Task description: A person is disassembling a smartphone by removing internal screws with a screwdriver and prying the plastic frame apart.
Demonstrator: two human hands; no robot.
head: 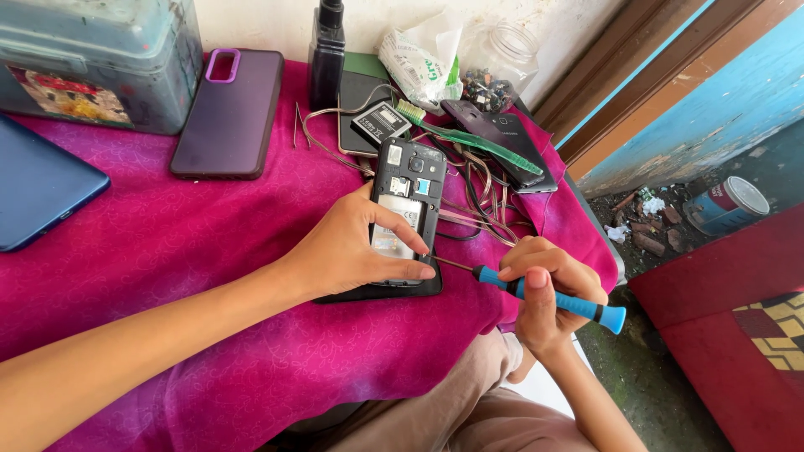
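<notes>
A view from above is looking down on a bench (167, 251) covered in a bright pink cloth. At the far left edge, a flat blue tablet (38, 184) is lying on the cloth. Behind it, a grey-green plastic box (100, 59) is sitting against the wall. Just right of the box, a phone case (228, 113), dark with a purple rim, is lying face down. Further right, a black bottle (327, 50) is standing at the back, with a small battery (379, 123) and a tangle of thin wires (477, 201) in front of it. A green toothbrush (469, 142) is lying across a second dark phone (502, 142), near a crumpled white packet (419, 59) and a clear jar (511, 42).

In the middle, an opened phone (409, 188) is lying on the cloth with its back cover off and its inner parts showing. The left hand (352, 247) is reaching in from the lower left and pressing down on the phone's lower half, fingers spread over it, thumb tip resting at its bottom right corner.

To the right, the right hand (548, 293) is clenching around a blue-handled screwdriver (544, 295). The thin metal tip is pointing left and meeting the phone's lower right edge, just beside the left thumb.

Below, the person's tan trousers (452, 410) are showing. At the far right, a tin can (727, 205) is lying on the ground beside a red mat (720, 293).
</notes>
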